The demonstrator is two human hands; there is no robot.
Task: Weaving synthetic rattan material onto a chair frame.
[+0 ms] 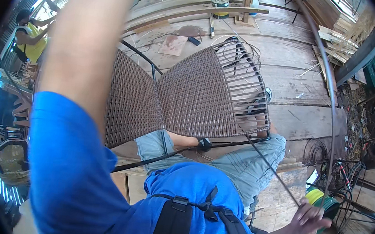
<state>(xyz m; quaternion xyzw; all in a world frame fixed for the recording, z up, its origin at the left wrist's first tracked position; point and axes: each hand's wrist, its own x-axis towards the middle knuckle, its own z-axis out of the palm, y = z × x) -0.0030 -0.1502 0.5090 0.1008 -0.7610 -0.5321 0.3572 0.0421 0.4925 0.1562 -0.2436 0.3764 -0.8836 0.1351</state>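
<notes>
A chair frame with brown woven wicker [194,90] lies across my lap and between my legs. One panel ends in open strands [247,84] over a dark metal frame, at the right. From that panel's near edge a dark weaving strand [272,170] runs taut to my right hand [307,220], at the lower right. My right fingers are closed round the strand. A long brown strand [332,92] also arcs down the right side toward this hand; whether it is the same piece, I cannot tell. My left arm [84,39] reaches up, its hand beyond the top edge.
Behind my right hand stands a green and yellow container [325,205]. A coil of strand [315,152] lies on the plank floor [304,121]. Farther off are a can [221,5], a brush [212,27], a phone-like dark object [194,40], and a person in yellow [34,46].
</notes>
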